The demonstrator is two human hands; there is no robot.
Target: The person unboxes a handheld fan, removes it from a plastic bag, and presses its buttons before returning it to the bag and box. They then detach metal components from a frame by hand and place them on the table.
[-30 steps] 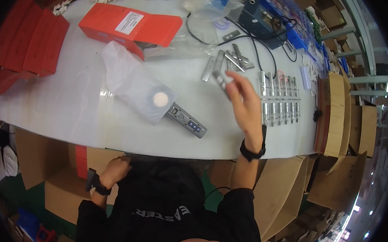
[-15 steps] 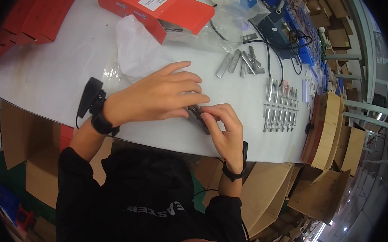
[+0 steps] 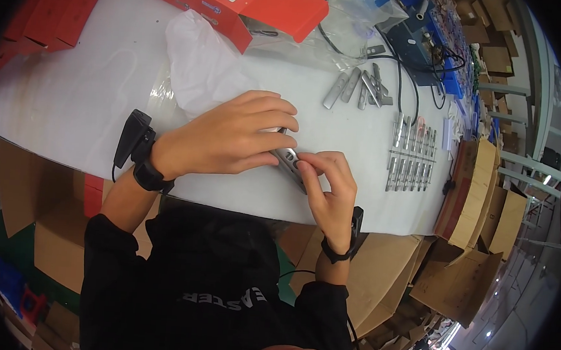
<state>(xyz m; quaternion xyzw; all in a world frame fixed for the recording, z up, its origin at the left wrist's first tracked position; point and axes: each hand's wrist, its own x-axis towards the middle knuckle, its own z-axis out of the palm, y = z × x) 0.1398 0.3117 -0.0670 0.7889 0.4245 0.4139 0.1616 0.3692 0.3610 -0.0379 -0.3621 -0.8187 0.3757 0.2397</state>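
A narrow silver metal part with round holes (image 3: 288,155) lies slantwise between my two hands near the table's front edge. My left hand (image 3: 231,136) reaches over its upper end, fingers bent and closed around it; the fingertips partly hide that end. From the other side, my right hand (image 3: 332,185) pinches at the part's right edge with thumb and forefinger. Whether a smaller piece sits in that pinch cannot be made out. Beyond my hands lies a loose pile of flat grey metal pieces (image 3: 351,87).
Upright silver cylinders stand in a rack (image 3: 413,155) at the right. A crumpled white bag (image 3: 200,65) lies behind my left hand, near an opened red box (image 3: 272,8). More red boxes (image 3: 51,9) are at far left. A dark device with cables (image 3: 403,44) stands at the back.
My left fingers have drawn closer together over the metal part, and more of its holed face shows. My right hand still pinches at its edge. The whole view has shifted slightly.
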